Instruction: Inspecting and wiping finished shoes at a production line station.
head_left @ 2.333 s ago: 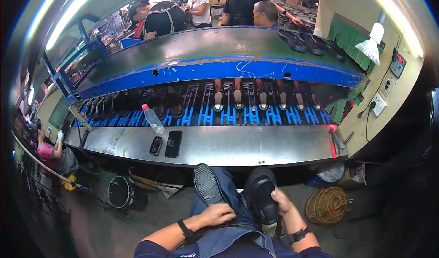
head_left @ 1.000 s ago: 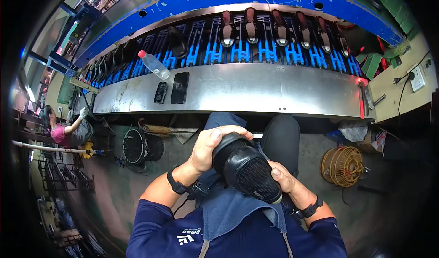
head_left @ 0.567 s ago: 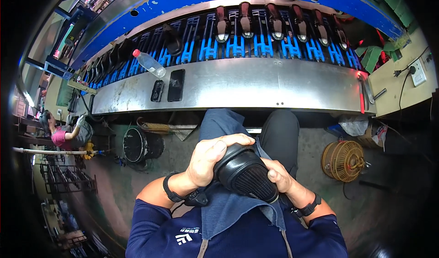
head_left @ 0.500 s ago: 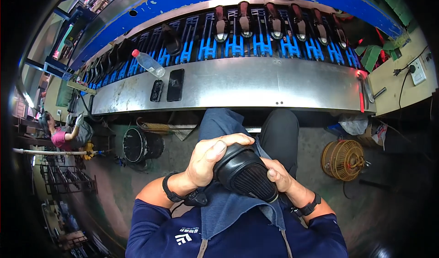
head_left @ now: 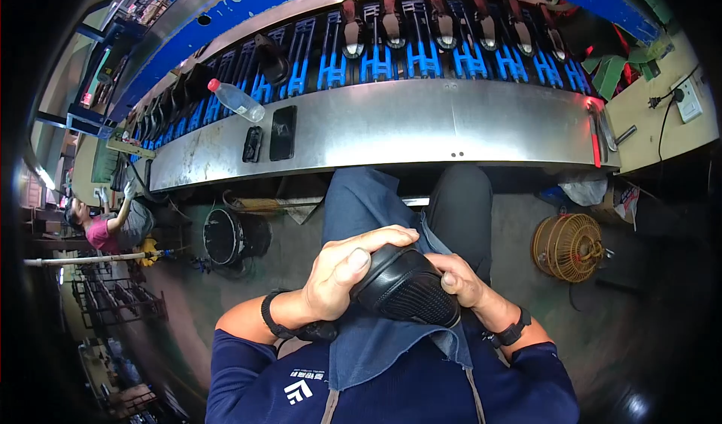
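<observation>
The left hand point(head_left: 335, 275) has joined the right hand point(head_left: 465, 283), grips closed on the black shoe point(head_left: 400, 285).

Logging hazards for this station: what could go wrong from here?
The black shoe could slip if the left hand or right hand loosens.
The phone lies near the front edge of the metal bench; a knock might drop it.
The red-capped bottle sits by the blue racks; a bump could send it in.
</observation>
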Action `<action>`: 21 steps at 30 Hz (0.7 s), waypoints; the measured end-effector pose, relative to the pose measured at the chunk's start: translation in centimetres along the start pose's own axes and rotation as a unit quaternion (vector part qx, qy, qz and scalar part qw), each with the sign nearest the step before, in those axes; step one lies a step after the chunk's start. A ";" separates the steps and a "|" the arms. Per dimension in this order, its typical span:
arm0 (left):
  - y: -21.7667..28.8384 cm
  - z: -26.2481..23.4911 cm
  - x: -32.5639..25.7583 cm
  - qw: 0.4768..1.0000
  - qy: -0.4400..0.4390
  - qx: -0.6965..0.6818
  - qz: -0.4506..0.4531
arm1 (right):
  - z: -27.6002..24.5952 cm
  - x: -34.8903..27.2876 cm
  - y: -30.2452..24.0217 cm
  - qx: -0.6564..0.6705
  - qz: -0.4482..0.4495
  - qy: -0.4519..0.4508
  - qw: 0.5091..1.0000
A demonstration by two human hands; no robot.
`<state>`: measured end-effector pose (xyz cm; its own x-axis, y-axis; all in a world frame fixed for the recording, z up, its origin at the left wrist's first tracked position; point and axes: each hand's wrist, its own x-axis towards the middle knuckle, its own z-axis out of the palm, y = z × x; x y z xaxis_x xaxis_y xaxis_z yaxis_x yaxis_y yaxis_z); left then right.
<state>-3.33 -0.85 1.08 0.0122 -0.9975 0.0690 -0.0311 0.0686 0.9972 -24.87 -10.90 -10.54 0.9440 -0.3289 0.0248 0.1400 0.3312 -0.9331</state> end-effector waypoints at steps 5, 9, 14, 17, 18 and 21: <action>1.2 0.4 -1.1 0.998 -0.023 0.061 0.015 | -0.1 -0.6 0.6 -0.017 0.000 0.003 1.000; 3.6 -0.5 -0.3 0.959 -0.077 0.251 0.104 | 0.4 -0.2 0.7 0.014 -0.012 0.040 0.999; 1.7 0.7 -0.2 0.947 0.014 0.293 0.132 | -0.2 -0.5 0.9 -0.003 0.023 0.033 0.999; 0.2 1.4 -0.2 0.937 0.062 0.317 0.137 | -0.5 -0.6 2.2 0.030 0.018 0.041 0.999; 0.0 1.8 0.0 0.922 0.084 0.348 0.151 | -0.6 -0.5 2.5 0.036 0.016 0.047 0.998; -0.7 2.6 0.7 0.918 0.119 0.352 0.137 | -0.8 -0.2 2.1 0.080 0.008 0.058 0.995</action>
<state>-5.88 -1.59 0.36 0.1234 -0.9072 0.4021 -0.7022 0.2065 0.6814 -25.05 -10.87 -12.80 0.9070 -0.4192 -0.0401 0.1797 0.4714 -0.8634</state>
